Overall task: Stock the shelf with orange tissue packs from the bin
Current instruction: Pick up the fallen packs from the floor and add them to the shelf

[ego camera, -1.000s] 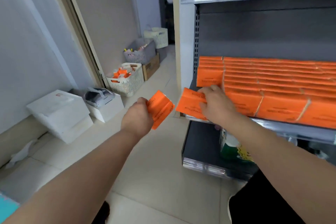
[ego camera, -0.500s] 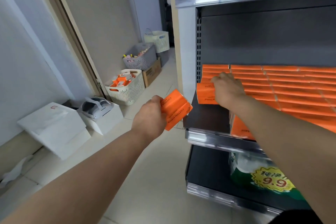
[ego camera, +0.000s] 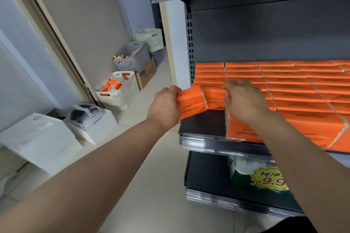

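Orange packs (ego camera: 111, 86) in white bin (ego camera: 124, 99), left fingers (ego camera: 173, 89) grip pack (ego camera: 191, 100), right fingers (ego camera: 230, 85) unclear

Figure: retail shop interior. Dark gondola shelf (ego camera: 200, 123) with a clear price-strip rail (ego camera: 217, 143), rows of identical orange tissue packs (ego camera: 303, 85), a "9.9" price sticker (ego camera: 270, 179) below; a stock bin (ego camera: 121, 94) stands on the tiled floor (ego camera: 151, 185).

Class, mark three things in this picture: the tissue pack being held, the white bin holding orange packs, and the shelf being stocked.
held tissue pack (ego camera: 191, 102): head view, its printed orange face.
white bin (ego camera: 123, 98): head view, its slotted front wall.
shelf (ego camera: 202, 123): head view, its bare dark deck.
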The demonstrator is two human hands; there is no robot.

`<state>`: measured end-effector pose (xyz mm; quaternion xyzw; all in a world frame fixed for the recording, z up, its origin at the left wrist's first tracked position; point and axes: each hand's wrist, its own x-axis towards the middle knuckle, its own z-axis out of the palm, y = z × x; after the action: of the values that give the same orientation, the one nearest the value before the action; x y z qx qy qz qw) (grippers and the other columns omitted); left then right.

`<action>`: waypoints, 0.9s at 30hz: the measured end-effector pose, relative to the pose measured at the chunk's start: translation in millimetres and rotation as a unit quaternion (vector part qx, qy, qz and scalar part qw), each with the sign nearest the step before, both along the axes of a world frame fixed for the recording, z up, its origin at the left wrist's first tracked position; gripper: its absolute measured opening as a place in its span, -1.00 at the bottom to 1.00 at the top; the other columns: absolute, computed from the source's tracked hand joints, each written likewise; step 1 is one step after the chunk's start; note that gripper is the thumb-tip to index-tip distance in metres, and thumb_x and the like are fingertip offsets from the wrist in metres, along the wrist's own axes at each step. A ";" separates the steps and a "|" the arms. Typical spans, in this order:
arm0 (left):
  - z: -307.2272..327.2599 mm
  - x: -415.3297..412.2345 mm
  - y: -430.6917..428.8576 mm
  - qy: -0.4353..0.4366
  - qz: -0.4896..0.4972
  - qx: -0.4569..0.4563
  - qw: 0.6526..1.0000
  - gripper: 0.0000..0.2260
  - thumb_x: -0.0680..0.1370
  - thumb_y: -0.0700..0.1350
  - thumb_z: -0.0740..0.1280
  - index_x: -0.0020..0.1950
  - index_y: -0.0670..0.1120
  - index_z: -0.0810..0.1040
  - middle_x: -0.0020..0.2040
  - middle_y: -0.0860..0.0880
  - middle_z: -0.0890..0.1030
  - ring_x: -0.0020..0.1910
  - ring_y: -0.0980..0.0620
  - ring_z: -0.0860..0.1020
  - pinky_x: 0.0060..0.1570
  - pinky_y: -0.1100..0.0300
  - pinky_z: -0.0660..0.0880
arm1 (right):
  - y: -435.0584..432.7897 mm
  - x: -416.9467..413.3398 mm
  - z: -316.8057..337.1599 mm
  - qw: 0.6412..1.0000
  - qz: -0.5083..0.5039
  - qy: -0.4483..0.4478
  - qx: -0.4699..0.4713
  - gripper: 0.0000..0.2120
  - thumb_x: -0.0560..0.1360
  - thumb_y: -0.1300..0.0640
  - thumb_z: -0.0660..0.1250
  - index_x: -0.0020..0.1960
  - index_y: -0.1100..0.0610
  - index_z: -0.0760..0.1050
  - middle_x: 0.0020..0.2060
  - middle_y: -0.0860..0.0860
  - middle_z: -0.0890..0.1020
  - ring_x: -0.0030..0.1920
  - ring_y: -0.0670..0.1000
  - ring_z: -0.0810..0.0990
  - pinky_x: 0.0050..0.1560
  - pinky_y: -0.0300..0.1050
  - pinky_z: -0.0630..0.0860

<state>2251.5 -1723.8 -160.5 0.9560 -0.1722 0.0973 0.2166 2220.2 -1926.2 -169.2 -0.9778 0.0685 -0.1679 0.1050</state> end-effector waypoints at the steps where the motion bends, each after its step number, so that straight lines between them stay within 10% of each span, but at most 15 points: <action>1: 0.8 1.7 -7.9 -0.001 -0.006 0.005 1.000 -0.61 0.49 -0.28 0.21 0.31 -0.05 0.42 0.18 -0.12 0.47 0.19 -0.14 0.42 0.11 -0.03 0.46 | -2.6 -8.7 -2.5 1.000 0.004 0.010 0.003 -0.69 0.56 0.13 0.21 0.30 0.03 0.42 0.27 0.07 0.44 0.30 0.12 0.36 0.20 0.07 0.35; 27: -19.9 3.7 -49.6 0.039 0.051 -0.056 0.996 -0.28 0.47 -0.35 0.25 0.55 -0.16 -0.03 0.51 -0.15 0.16 0.46 -0.11 0.22 0.34 0.07 0.27 | 37.4 -29.3 8.8 0.996 0.076 -0.001 -0.038 -0.66 0.51 0.25 0.15 0.27 0.10 0.42 0.18 0.08 0.49 0.24 0.13 0.41 0.19 0.04 0.33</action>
<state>2255.3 -1773.3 -180.4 0.9528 -0.1090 0.0803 0.2716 2190.8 -1888.8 -160.3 -0.9833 -0.0130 -0.1629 0.0802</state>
